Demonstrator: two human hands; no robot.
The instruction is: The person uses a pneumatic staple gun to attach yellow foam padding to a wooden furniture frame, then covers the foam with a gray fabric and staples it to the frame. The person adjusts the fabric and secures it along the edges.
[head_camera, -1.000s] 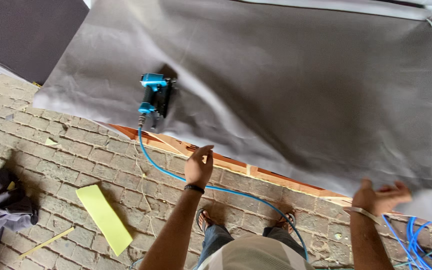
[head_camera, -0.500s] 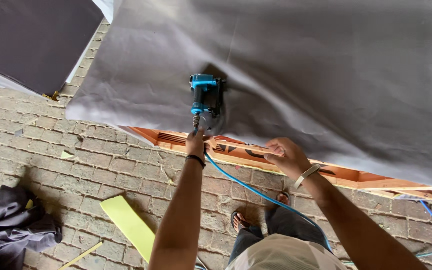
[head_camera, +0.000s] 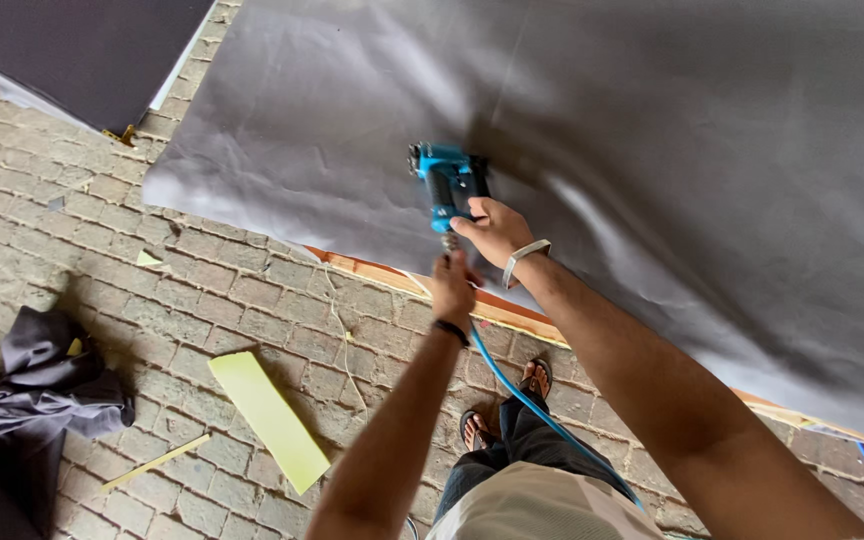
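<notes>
A broad sheet of grey fabric (head_camera: 652, 150) lies spread over a wooden frame (head_camera: 392, 275) whose orange-brown edge shows along the cloth's near border, above a brick-paved floor (head_camera: 202, 300). The work in hand looks like fastening that fabric down with the blue pneumatic staple gun (head_camera: 447, 180), which sits on the cloth just inside the near edge; judging by the grip, the tool is at the pick-up or positioning stage, and any move from here would call for a firm hold on the handle and slack in the line. The right hand (head_camera: 497, 228) is curled partly closed about the gun's handle, fingers wrapped on it, a pale band at the wrist. The left hand (head_camera: 450, 285) is narrowed to a pinch on the blue air hose (head_camera: 532, 400) just below the tool's fitting. Off to the left lie a yellow-green foam strip (head_camera: 267, 418) and a crumpled dark cloth (head_camera: 32, 385) on the bricks.
</notes>
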